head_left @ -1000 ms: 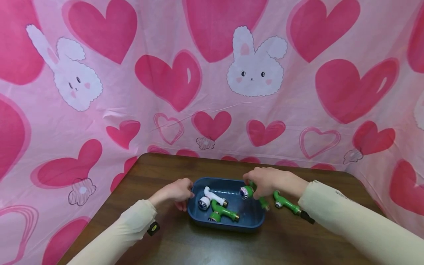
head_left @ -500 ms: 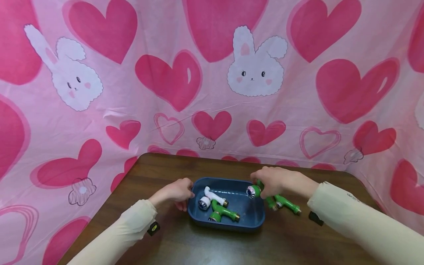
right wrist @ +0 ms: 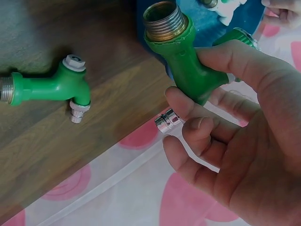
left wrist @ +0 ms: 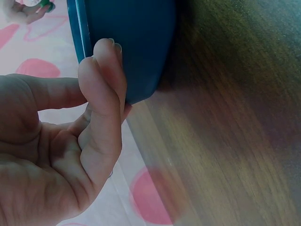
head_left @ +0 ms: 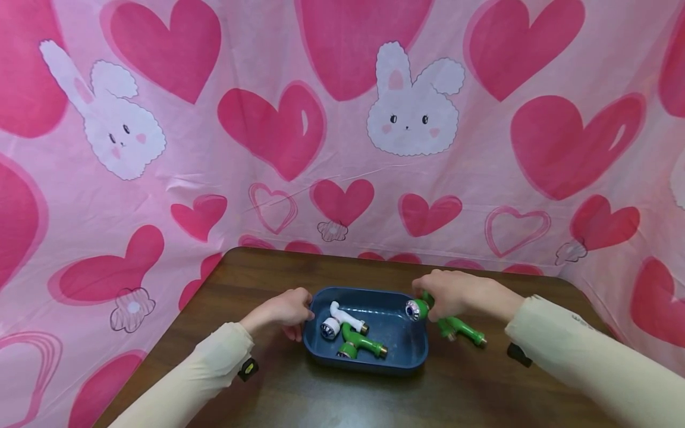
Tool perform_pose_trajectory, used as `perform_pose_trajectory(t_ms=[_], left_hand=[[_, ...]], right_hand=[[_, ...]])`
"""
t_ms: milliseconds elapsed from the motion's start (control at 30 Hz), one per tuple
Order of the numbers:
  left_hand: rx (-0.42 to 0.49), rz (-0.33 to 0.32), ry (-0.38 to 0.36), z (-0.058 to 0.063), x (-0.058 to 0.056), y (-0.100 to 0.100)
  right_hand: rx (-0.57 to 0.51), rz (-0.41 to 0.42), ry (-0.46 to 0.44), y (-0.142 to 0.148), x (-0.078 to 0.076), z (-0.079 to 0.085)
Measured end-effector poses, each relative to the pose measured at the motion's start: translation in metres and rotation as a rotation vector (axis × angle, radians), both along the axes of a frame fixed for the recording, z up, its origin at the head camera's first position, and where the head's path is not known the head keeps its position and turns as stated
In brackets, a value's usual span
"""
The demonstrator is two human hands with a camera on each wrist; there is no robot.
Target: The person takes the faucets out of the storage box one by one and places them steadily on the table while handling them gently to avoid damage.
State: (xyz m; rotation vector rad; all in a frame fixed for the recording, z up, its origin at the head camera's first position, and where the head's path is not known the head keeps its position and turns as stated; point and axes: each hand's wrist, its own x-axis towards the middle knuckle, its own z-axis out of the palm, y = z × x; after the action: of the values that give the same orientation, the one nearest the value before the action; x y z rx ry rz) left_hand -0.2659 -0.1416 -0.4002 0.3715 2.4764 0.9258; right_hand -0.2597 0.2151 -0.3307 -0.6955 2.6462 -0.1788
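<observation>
My right hand (head_left: 455,294) grips a green faucet (right wrist: 188,70) above the right end of a blue plastic basin (head_left: 369,370). The faucet's threaded brass inlet, chrome spout tip and part of its green knob show in the right wrist view. Inside the basin lie a white faucet (head_left: 346,318) and another green faucet (head_left: 366,343), side by side toward the left. At the basin's left end, my left hand (head_left: 282,310) pinches the rim between thumb and fingers. A third green faucet (right wrist: 51,88), with a hex cap on top instead of a knob, lies on the table to the right.
The basin stands on a brown wooden table (head_left: 267,386). Behind and beside the table hangs a pink cloth (head_left: 342,160) with hearts and rabbits. Each wrist carries a small black device.
My right hand has moved right with the green faucet, from over the basin's inside to its right rim. The left hand has stayed at the left rim.
</observation>
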Motion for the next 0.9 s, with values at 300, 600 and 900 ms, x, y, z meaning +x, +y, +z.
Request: perform_pose_trajectory(t_ms=[300,600,900], left_hand=[[-0.004,0.004,0.0,0.0,0.0,0.0],[-0.004,0.009,-0.009,0.001,-0.001,-0.001],[-0.01,-0.014,-0.011,0.0,-0.002,0.0]], right_hand=[[-0.001,-0.009,-0.004,0.008,-0.001,0.0],[0.007,-0.026,-0.016,0.012,-0.001,0.001],[-0.024,-0.018,-0.013,0.019,0.001,-0.003]])
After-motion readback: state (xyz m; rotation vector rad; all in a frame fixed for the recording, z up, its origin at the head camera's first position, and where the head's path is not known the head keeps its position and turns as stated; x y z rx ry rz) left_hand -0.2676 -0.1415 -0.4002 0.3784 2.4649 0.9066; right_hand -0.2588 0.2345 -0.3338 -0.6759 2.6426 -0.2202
